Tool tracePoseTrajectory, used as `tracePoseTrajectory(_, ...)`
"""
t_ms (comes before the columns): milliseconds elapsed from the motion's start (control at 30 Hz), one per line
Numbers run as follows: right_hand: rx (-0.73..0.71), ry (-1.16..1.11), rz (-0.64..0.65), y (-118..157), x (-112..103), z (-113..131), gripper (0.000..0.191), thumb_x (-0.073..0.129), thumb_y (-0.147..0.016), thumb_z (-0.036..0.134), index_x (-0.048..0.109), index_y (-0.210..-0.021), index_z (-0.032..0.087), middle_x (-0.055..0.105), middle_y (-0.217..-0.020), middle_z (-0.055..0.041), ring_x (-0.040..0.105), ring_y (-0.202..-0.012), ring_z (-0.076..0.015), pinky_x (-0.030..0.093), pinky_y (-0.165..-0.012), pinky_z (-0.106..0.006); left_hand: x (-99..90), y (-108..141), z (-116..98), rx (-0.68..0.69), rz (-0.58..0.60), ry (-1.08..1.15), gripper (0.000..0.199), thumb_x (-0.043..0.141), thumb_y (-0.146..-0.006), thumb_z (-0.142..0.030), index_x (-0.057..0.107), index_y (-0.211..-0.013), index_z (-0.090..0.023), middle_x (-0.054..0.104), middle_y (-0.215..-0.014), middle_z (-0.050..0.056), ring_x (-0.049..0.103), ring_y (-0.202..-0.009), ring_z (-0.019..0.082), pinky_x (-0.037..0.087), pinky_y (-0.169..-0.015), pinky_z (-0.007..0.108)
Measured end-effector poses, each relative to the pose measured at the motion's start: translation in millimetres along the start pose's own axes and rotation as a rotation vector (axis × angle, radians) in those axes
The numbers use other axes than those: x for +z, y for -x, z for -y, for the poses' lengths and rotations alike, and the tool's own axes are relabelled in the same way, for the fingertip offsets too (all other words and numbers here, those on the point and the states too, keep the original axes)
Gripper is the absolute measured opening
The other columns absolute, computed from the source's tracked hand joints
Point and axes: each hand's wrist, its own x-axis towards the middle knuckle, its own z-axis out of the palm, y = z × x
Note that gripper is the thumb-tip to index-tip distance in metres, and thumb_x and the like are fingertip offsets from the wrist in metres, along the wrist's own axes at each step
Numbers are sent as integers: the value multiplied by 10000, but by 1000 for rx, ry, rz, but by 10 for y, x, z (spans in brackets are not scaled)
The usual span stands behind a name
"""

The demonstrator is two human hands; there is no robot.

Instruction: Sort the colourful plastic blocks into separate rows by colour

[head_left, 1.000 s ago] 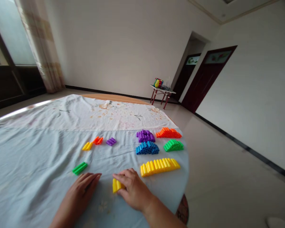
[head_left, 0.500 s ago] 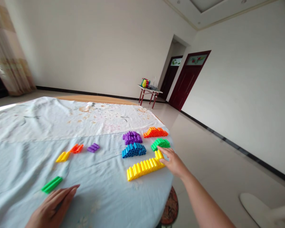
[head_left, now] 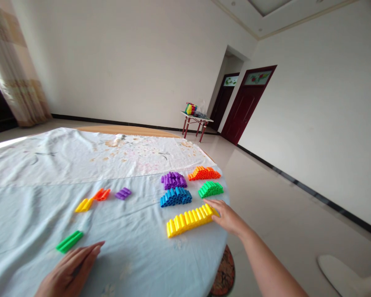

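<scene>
My right hand (head_left: 230, 218) is at the right end of a long stack of yellow plastic tubes (head_left: 190, 220), its thumb and fingers around the end tubes. Just beyond its fingertips sits a green tube pile (head_left: 210, 189). Blue tubes (head_left: 175, 196) and purple tubes (head_left: 173, 180) are piled to the left of that, and orange tubes (head_left: 204, 173) behind it. My left hand (head_left: 72, 268) rests on the cloth with fingers stretched out, holding nothing. Close by its knuckles lie green tubes (head_left: 69, 241).
Small groups of yellow tubes (head_left: 84, 205), orange tubes (head_left: 102, 194) and purple tubes (head_left: 123, 193) lie on the left of the cloth-covered table (head_left: 136, 247). The table's rounded right edge is close to the stacks. A patterned stool (head_left: 225, 274) stands below it.
The yellow tubes that stuck up under my right hand now sit lower, level with the stack's end. My right hand has come down slightly. My left hand stays in place.
</scene>
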Motion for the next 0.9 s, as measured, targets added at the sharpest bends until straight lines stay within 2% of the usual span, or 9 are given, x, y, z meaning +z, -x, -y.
tracePoseTrajectory(133, -51, 40, -95, 10, -56, 88, 654, 398, -679, 9, 521, -1275, 249, 547, -1276, -33, 466, -1198, -175, 317, -1076, -396, -23, -9, -38, -9, 1, 20, 370, 424, -746, -658, 651, -917, -422, 701, -977, -89, 632, -966, 224, 502, -929, 395)
tracePoseTrajectory(267, -160, -11, -235, -11, -1, 461, 525, 377, -785, 51, 562, -1228, 265, 588, -1209, -43, 503, -1146, -182, 382, -1030, -400, -115, -25, -236, 0, 5, 32, 395, 462, -740, -639, 678, -873, -336, 713, -926, -33, 642, -922, 222, 530, -861, 347)
tracePoseTrajectory(367, -284, -124, -231, -40, 275, 881, 428, 387, -860, 105, 575, -1208, 270, 628, -1133, -48, 536, -1080, -182, 434, -967, -374, -188, -6, -402, 14, 21, 45, 358, 490, -778, -561, 683, -881, -277, 708, -949, -1, 638, -911, 197, 516, -851, 299)
tracePoseTrajectory(467, -390, -243, -141, -73, 702, 1288, 409, 409, -879, 101, 575, -1205, 284, 660, -1044, -33, 564, -998, -170, 458, -914, -347, -232, 22, -512, 6, 50, 47, 327, 466, -832, -484, 675, -952, -262, 702, -917, 8, 632, -889, 171, 505, -831, 273)
tracePoseTrajectory(600, -439, -329, -43, -172, 1215, 1662, 410, 434, -873, 73, 586, -1192, 281, 672, -1000, -30, 569, -951, -168, 464, -882, -336, -251, 45, -591, 3, 60, 62, 310, 446, -860, -431, 671, -978, -253, 692, -866, 15, 625, -857, 161, 504, -801, 274)
tracePoseTrajectory(733, -442, -304, -19, -309, 1493, 1812, 446, 446, -843, 31, 589, -1193, 268, 667, -1013, -40, 548, -973, -183, 456, -884, -351, -244, 51, -609, 25, 24, 92, 296, 451, -862, -409, 681, -944, -243, 686, -825, 21, 626, -814, 161, 513, -767, 279)
tracePoseTrajectory(900, -374, -180, -36, -335, 1722, 1802, 471, 456, -811, 1, 621, -1154, 278, 654, -1055, -56, 519, -1031, -218, 440, -893, -392, -243, 58, -620, 44, -1, 140, 277, 472, -854, -400, 686, -935, -245, 693, -829, 19, 633, -819, 156, 520, -763, 265)
